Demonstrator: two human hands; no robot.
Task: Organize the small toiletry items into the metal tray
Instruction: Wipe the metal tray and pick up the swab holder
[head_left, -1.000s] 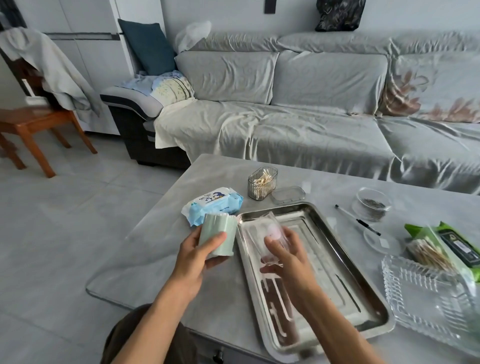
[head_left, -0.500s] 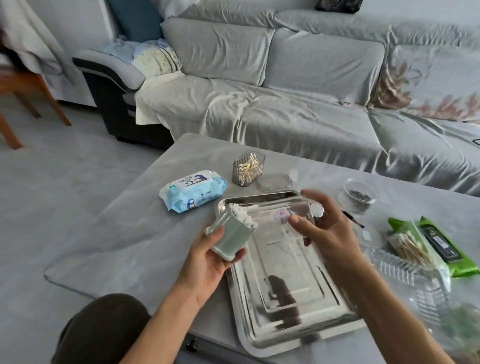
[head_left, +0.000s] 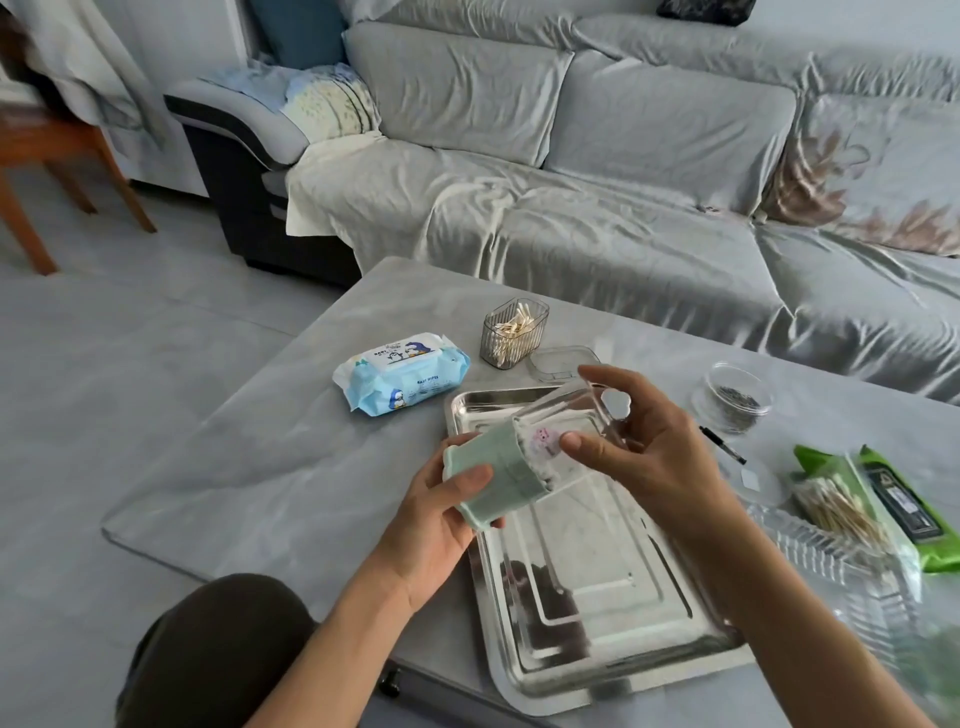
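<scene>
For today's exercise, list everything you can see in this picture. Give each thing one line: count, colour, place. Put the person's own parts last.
Rectangular metal tray: one, silver, near table edge, nothing resting in it.
Mint green plastic container: one, held tilted above the tray.
Clear plastic cover: one, transparent, being fitted onto the green container.
Blue wet-wipes pack: one, left of tray.
Clear box of cotton swabs: one, behind tray.
Clear flat lid: one, beside that box.
Round clear jar: one, dark contents, right.
Black pen: one, right of tray.
Green packet: one, far right.
Grey sofa: one, behind table.
Left hand: holds green container.
Right hand: holds clear cover.
</scene>
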